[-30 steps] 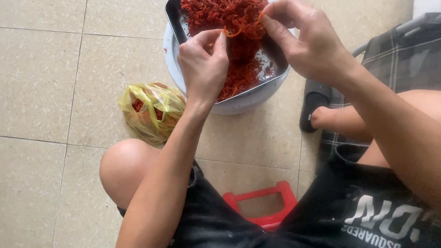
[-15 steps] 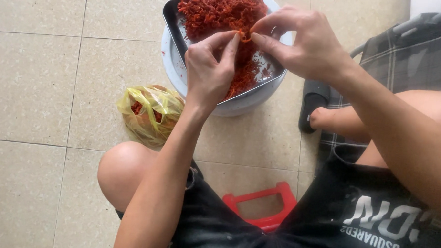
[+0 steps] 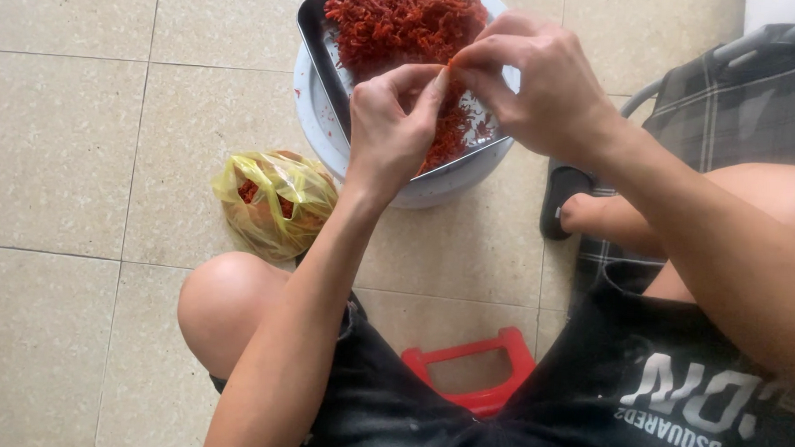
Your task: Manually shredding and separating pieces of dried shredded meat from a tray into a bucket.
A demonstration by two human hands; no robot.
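Above the metal tray (image 3: 314,28) of red chillies (image 3: 396,21), left hand (image 3: 387,131) and right hand (image 3: 543,88) together pinch one chilli (image 3: 450,65), fingers closed; a yellow bag (image 3: 275,202) lies left.

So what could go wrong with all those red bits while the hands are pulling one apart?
The left hand and right hand pinch a small red piece above the metal tray. It might slip and land on the tiled floor. The tray rests on a white basin and sticks out past its rim, so a bump could perhaps tip the heaped red pieces. Red stains could also reach the fingers.
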